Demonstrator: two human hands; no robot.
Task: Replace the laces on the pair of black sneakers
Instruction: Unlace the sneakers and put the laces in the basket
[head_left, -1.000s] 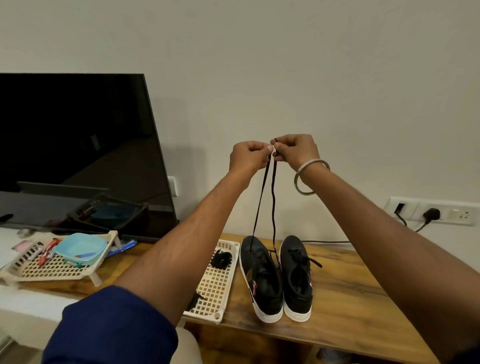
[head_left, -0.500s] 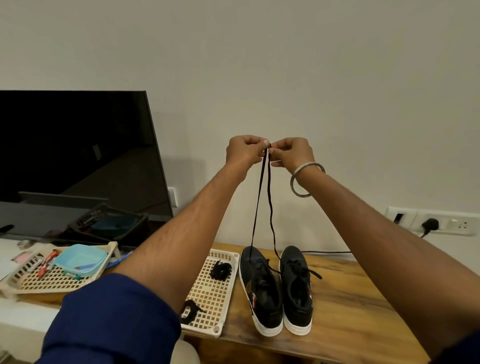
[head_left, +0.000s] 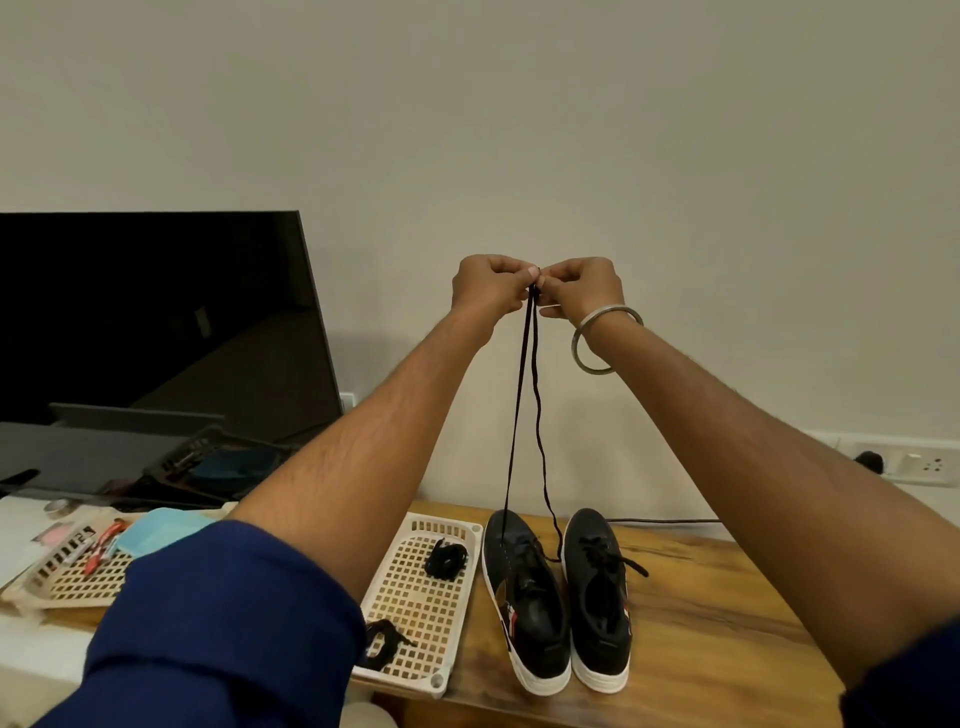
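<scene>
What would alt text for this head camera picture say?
Both hands, left hand and right hand, pinch the two ends of a black lace held high, hanging down to the left black sneaker beside its mate on a wooden table; a white basket sits left.

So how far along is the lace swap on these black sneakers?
Partly there. The right sneaker appears laced. The left sneaker is in hand: its lace runs up from the lower eyelets, both ends pinched together by the left hand and right hand. Left: threading the remaining eyelets. Two lace bundles lie in the white tray.
</scene>
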